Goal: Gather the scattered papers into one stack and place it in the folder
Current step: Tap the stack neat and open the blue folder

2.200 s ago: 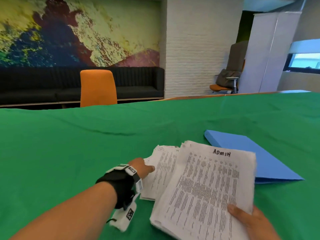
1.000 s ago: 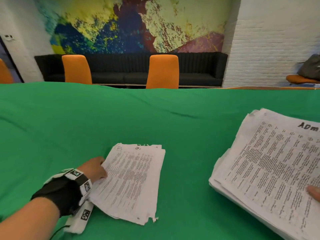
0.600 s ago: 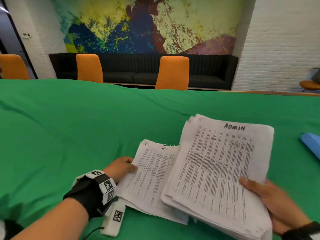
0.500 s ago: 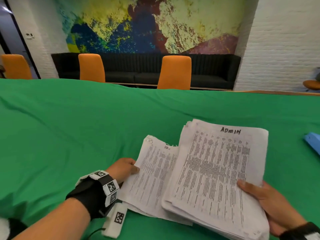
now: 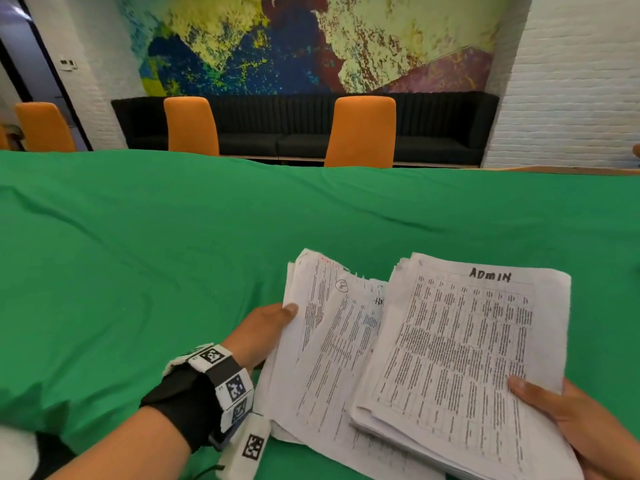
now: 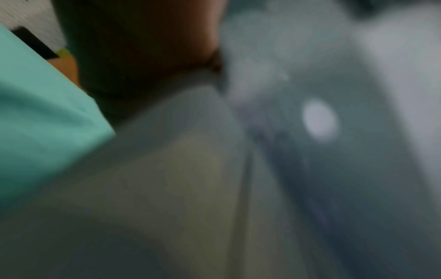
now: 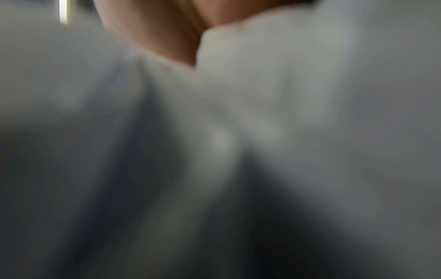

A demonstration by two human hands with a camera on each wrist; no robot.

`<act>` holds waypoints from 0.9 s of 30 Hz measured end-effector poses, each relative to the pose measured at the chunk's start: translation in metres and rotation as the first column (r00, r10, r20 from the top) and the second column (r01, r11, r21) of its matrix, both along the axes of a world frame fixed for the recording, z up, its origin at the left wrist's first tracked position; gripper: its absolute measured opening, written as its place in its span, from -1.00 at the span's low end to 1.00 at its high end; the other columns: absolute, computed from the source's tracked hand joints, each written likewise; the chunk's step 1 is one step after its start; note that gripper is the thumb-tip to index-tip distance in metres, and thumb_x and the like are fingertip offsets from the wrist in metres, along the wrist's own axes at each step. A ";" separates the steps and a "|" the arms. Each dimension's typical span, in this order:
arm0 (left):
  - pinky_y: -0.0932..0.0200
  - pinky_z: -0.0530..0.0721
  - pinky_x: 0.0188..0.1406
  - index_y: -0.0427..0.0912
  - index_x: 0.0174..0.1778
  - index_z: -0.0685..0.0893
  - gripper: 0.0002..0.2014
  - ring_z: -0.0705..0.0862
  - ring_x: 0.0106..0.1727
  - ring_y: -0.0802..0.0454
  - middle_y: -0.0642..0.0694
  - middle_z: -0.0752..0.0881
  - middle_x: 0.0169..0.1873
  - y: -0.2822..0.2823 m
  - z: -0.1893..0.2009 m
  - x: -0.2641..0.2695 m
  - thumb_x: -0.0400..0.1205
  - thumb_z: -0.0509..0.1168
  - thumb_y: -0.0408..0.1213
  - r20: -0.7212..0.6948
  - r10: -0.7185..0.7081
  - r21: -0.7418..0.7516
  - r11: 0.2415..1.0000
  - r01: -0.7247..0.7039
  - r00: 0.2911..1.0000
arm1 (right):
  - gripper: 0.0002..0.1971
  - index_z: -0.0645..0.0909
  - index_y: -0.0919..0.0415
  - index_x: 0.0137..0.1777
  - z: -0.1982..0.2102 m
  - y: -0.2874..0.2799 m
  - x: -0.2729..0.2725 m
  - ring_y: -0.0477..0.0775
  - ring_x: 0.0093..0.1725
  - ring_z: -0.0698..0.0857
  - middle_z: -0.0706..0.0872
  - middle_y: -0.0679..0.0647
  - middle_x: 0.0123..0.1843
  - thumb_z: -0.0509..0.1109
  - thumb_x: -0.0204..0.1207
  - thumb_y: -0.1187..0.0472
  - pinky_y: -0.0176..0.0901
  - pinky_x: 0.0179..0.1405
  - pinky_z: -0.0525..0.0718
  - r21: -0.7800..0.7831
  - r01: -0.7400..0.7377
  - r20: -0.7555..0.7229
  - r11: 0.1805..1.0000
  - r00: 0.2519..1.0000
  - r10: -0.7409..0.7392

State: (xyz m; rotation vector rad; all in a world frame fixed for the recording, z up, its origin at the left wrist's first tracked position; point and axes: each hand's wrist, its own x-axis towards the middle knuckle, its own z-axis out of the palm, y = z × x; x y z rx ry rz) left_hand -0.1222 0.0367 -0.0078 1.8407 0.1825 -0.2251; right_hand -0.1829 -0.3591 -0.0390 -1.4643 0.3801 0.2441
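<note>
Two bundles overlap just above the green tablecloth (image 5: 138,254). Nearest, the right hand (image 5: 568,424) pinches the thick "ADMIN" stack (image 5: 460,344) at its near corner, thumb on top. The left hand (image 5: 263,327) grips the looser sheets (image 5: 332,344), fanned and part tucked beneath; these could slide apart while being squared. Wrist views are blurred, probably paper. No folder shows.

Matt green cloth (image 5: 173,271) with soft creases at frame centre, printed white paper sheets (image 5: 450,341) with ragged edges lower right, orange upholstered chairs (image 5: 360,131) above
</note>
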 end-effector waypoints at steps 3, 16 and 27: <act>-0.29 0.71 0.29 -0.31 0.11 0.80 -0.74 0.85 0.06 -0.25 -0.23 0.88 0.00 0.010 -0.008 -0.003 0.77 0.28 -0.23 -0.022 0.054 -0.077 0.996 -0.056 0.998 | -0.29 0.56 0.11 0.38 -0.001 -0.002 0.000 0.41 -0.10 0.88 0.89 0.28 0.01 0.75 0.22 0.10 0.29 -0.02 0.81 -0.050 -0.014 -0.011 0.999 1.000 0.013; 0.01 0.71 0.17 -0.02 -0.02 0.48 -0.57 0.73 0.15 -0.12 -0.05 0.72 0.02 -0.031 0.001 0.008 0.45 0.62 -0.36 -0.018 -0.130 0.302 0.945 0.129 0.991 | -0.73 0.58 0.17 0.27 0.002 0.006 0.005 0.34 -0.25 0.88 0.90 0.28 -0.12 0.34 0.60 0.35 0.08 -0.50 0.83 0.049 0.003 0.015 0.999 1.000 -0.003; -0.51 0.59 0.35 -0.21 0.33 0.64 -0.71 0.71 0.29 -0.44 -0.36 0.76 0.26 -0.036 -0.008 0.005 0.78 0.16 -0.19 -0.103 -0.058 -0.441 0.897 0.007 0.993 | -0.54 0.56 0.25 0.44 0.007 0.040 0.016 0.58 0.17 0.78 0.77 0.48 0.26 0.36 0.51 0.37 0.41 -0.10 0.84 0.421 -0.146 0.059 0.895 0.989 0.134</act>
